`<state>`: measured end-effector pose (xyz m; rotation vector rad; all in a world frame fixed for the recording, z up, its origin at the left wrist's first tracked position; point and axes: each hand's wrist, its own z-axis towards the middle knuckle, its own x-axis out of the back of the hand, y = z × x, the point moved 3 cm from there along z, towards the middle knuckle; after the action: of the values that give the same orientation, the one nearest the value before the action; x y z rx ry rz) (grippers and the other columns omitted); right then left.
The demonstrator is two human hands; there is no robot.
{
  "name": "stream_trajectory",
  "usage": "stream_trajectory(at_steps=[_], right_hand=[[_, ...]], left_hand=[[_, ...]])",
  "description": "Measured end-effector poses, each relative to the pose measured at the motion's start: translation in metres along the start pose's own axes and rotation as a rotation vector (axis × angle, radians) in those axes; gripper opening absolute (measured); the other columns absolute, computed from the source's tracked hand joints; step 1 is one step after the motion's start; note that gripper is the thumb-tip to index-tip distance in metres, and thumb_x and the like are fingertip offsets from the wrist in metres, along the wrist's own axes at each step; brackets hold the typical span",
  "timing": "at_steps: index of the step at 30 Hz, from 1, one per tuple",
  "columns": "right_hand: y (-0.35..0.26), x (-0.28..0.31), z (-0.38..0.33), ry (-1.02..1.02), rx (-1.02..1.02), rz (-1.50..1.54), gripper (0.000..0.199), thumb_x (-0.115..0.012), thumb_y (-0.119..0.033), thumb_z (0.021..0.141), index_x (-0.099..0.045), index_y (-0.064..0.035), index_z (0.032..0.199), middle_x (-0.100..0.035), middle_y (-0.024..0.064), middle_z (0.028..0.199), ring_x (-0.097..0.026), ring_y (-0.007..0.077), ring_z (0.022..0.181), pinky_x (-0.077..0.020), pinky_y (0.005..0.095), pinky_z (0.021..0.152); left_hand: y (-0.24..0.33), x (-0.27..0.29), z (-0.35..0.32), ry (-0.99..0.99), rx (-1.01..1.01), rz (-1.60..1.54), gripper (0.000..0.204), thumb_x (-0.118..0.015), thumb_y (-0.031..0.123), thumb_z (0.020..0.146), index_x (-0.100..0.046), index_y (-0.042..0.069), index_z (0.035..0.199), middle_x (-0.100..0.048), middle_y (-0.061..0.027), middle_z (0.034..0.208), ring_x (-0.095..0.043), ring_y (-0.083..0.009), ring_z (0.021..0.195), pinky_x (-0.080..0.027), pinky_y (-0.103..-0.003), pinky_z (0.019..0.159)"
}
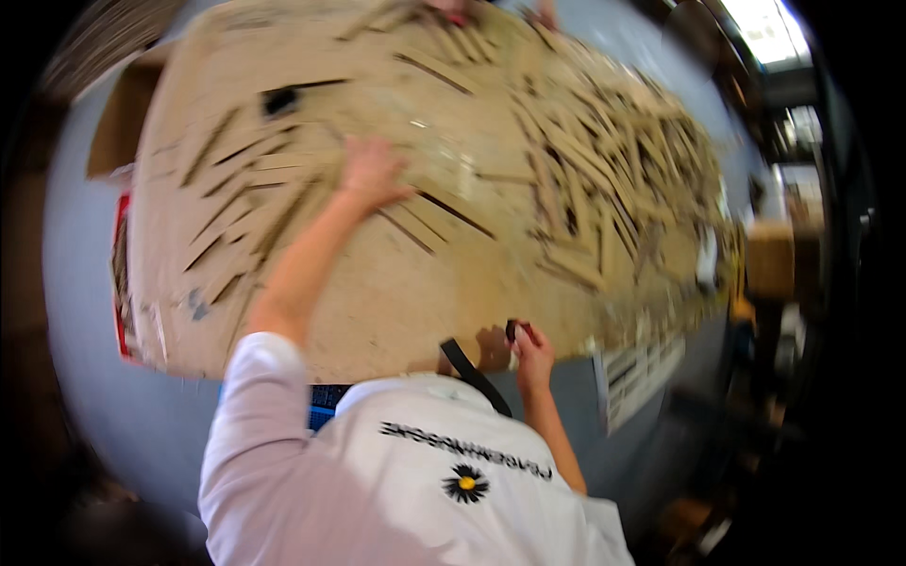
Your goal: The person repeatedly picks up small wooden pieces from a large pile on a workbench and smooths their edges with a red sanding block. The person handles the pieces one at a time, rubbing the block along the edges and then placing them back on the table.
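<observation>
My left hand [373, 172] reaches across the table, over flat brown strips that look like wood or cardboard. Motion smears its fingers, so their grip does not show. A dark-edged strip [456, 213] lies right beside its thumb side, and two thinner strips [406, 230] lie just nearer to me. At the table's near edge my right hand [533, 353] is closed in a pinch on a small dark object [513, 329] whose kind I cannot make out. A black strap [475, 375] runs from my shirt front to the left of that hand.
The brown-topped table [377, 321] bears a big heap of strips [604, 170] on the right and a looser spread [236, 198] on the left. A small black item [280, 101] lies at the far left. Another person's hand [453, 6] shows at the far edge. A cardboard box [127, 118] stands left.
</observation>
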<state>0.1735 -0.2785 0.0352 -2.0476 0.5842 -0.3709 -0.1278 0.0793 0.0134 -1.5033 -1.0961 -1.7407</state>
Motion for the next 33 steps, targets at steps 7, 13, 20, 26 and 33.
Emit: stream_trajectory(at_steps=[7, 13, 20, 26, 33], right_hand=[[0.007, 0.11, -0.014, 0.453, 0.045, 0.125, 0.024, -0.081, -0.015, 0.094, -0.075, -0.0019, 0.114, -0.072, -0.0001, 0.096, -0.062, 0.0066, 0.075, -0.0576, 0.026, 0.07], [-0.018, 0.173, 0.055, 0.349, 0.037, 0.063, 0.028, -0.076, -0.016, 0.098, -0.073, -0.0014, 0.121, -0.072, 0.0024, 0.103, -0.066, 0.0102, 0.082, -0.0565, 0.0271, 0.071], [-0.086, 0.183, 0.143, 0.057, 0.221, 0.011, 0.019, -0.076, -0.009, 0.096, -0.075, 0.0006, 0.113, -0.072, 0.0026, 0.099, -0.066, 0.0115, 0.081, -0.055, 0.0256, 0.075], [-0.102, 0.204, 0.153, -0.123, 0.393, -0.032, 0.016, -0.073, -0.003, 0.095, -0.075, 0.003, 0.11, -0.069, 0.0052, 0.106, -0.066, 0.0123, 0.089, -0.0546, 0.0251, 0.08], [-0.112, 0.171, 0.144, -0.198, 0.671, -0.489, 0.012, -0.08, -0.005, 0.086, -0.078, -0.0041, 0.098, -0.069, 0.0094, 0.093, -0.068, 0.0226, 0.083, -0.0535, 0.0313, 0.074]], left_hand=[[-0.053, 0.013, -0.011, 0.057, -0.2, -0.083, 0.031, -0.081, 0.034, 0.085, -0.073, 0.012, 0.104, -0.062, -0.0094, 0.124, -0.057, -0.0325, 0.123, -0.034, -0.062, 0.114], [0.176, -0.02, 0.011, 0.13, -0.42, -0.454, 0.032, -0.072, 0.008, 0.083, -0.073, 0.009, 0.115, -0.069, -0.0152, 0.12, -0.063, -0.0364, 0.115, -0.051, -0.047, 0.1], [0.375, -0.087, 0.024, 0.14, -0.417, -0.279, 0.048, -0.078, 0.014, 0.081, -0.064, 0.006, 0.126, -0.066, -0.0111, 0.119, -0.059, -0.0357, 0.112, -0.048, -0.047, 0.1], [0.359, -0.055, -0.027, 0.164, -0.389, -0.414, 0.034, -0.075, 0.013, 0.081, -0.066, 0.008, 0.113, -0.063, -0.0109, 0.111, -0.059, -0.0345, 0.105, -0.049, -0.046, 0.09], [0.383, -0.099, -0.049, 0.149, -0.331, -0.369, 0.031, -0.079, 0.015, 0.081, -0.066, 0.01, 0.108, -0.066, -0.0063, 0.108, -0.062, -0.0313, 0.102, -0.05, -0.044, 0.086]])
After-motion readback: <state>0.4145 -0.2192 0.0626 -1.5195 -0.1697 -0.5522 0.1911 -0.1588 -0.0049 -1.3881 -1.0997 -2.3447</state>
